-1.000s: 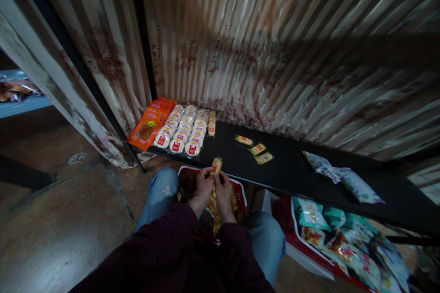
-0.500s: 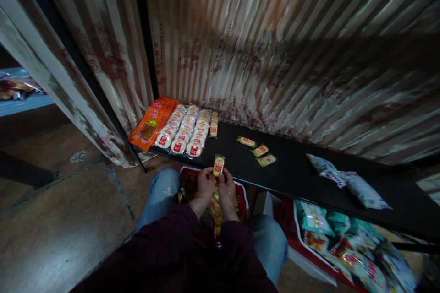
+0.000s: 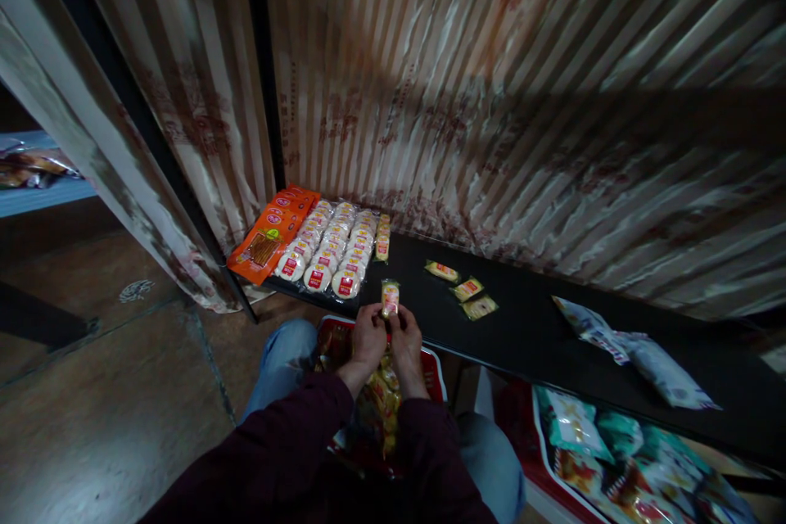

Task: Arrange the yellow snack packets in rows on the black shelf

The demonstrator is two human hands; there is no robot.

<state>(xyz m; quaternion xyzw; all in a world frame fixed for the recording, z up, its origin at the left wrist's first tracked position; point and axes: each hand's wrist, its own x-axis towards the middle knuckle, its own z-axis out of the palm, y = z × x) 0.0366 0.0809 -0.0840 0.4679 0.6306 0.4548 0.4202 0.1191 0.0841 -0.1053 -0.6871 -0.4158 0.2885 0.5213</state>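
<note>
At the shelf's left end an orange packet [image 3: 273, 236] lies flat, its near corner at the front left corner by a black post [image 3: 175, 147]. Just right of it, rows of round white wrapped cakes [image 3: 330, 250] fill most of the depth from rear edge to front edge. A short line of yellow packets [image 3: 382, 241] stands along their right side, towards the rear edge.

Near the front edge, right of the cakes, a wrapped yellow packet [image 3: 390, 295] stands up from the fingertips of the left hand [image 3: 369, 336] and right hand [image 3: 405, 340], which pinch its lower end between them. Below the wrists, a red box [image 3: 439, 381] with a pale rim holds golden wrapped packets [image 3: 381, 405].

Black shelf [image 3: 417, 295] surface gives room from the held packet across to three loose yellow packets [image 3: 467, 288], set in from both long edges. Another wide gap leads to two white bags [image 3: 666, 368] meeting end to end on the right part. Under the front edge there, a second red box [image 3: 539, 434] holds green bags [image 3: 574, 424].
</note>
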